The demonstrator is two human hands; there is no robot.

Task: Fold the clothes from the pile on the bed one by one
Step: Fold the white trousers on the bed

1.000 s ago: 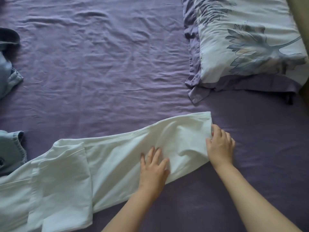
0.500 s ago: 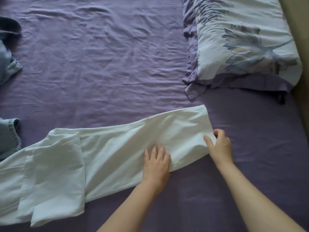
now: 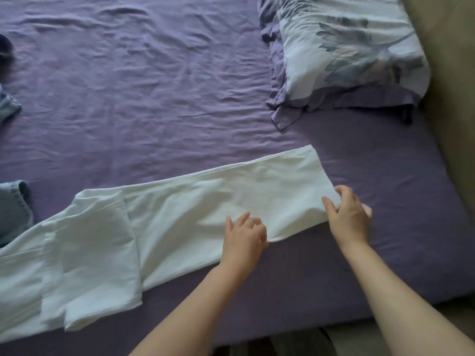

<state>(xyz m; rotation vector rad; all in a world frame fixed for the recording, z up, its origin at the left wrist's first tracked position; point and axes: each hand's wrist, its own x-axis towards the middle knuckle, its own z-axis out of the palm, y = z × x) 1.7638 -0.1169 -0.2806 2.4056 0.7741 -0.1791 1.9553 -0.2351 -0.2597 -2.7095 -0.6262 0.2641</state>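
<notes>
A long white garment (image 3: 180,222) lies flat across the near side of the purple bed (image 3: 128,98), doubled lengthwise, one flap folded over at its left; the left hand (image 3: 243,238) grips its near edge with curled fingers; the right hand (image 3: 347,214) pinches its right end corner.

Beyond the white garment (image 3: 180,222), the purple bed (image 3: 133,104) lies open right across. The pillow (image 3: 347,52) blocks the far right beyond the garment; denim clothes (image 3: 12,209) crowd the edge left of it.
</notes>
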